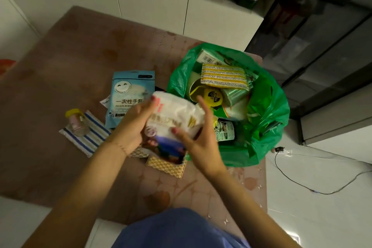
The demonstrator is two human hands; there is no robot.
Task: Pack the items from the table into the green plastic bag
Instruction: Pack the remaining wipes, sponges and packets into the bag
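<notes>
1. Both hands hold one soft white packet (175, 116) with a blue picture at its lower end, lifted above the tabletop (60, 70) close to its right edge.
2. The left hand (130, 129) has its grip closed on the packet's left side, thumb on top; a thin bracelet circles that wrist.
3. The right hand (199, 135) presses the packet's right side with fingers spread, its grip closed loosely on the wrapper.
4. Directly under the packet, a small patterned tan box (167, 166) lies on the tabletop.
5. Just right of the hands, the green plastic bag (267, 119) stands open at the tabletop's right edge.
6. Inside the bag show a yellow and silver striped sponge (224, 76), a box with a barcode (209, 57), a yellow-lidded round container (211, 94) and a dark bottle (225, 130) with a green label.
7. Left of the hands, a light blue pouch (128, 94) with a smiley face lies flat.
8. Further left, a small clear jar (77, 123) with a yellow lid stands on a blue striped cloth (90, 139).
9. A blue garment on the person fills the bottom edge of the view.
</notes>
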